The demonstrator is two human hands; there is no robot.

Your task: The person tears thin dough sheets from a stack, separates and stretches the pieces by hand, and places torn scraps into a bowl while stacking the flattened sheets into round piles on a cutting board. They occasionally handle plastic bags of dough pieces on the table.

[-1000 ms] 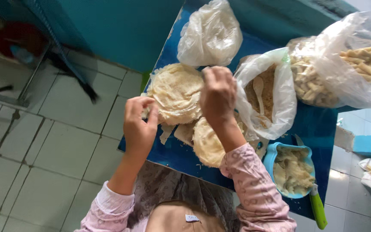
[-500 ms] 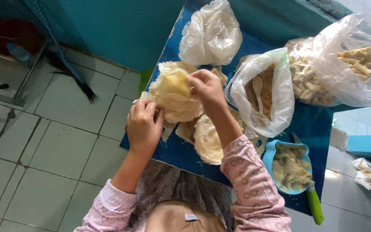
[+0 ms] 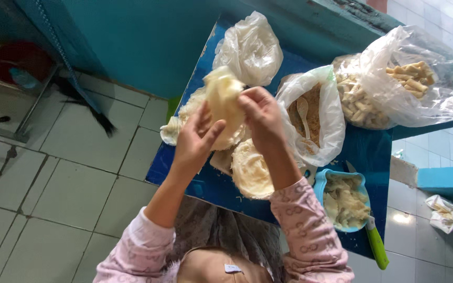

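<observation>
My left hand [image 3: 194, 140] and my right hand [image 3: 262, 118] are raised together over a small blue table [image 3: 184, 173]. Between them they hold a thin pale round sheet of dough [image 3: 222, 95], folded over and lifted off a stack of the same sheets [image 3: 192, 112]. A second round sheet [image 3: 250, 172] lies flat on the table under my right forearm. Both sleeves are pink.
On the table stand a knotted white plastic bag [image 3: 250, 47], an open bag of brown crumbs with a spoon [image 3: 310, 115], a bag of pale sticks [image 3: 399, 89] and a blue bowl of filling [image 3: 344, 202]. A green-handled knife [image 3: 376, 243] lies near the edge. Tiled floor lies to the left.
The sheet lay spread flat on the stack a second ago. Both hands have since lifted and folded it upward, and the camera has moved in closer.
</observation>
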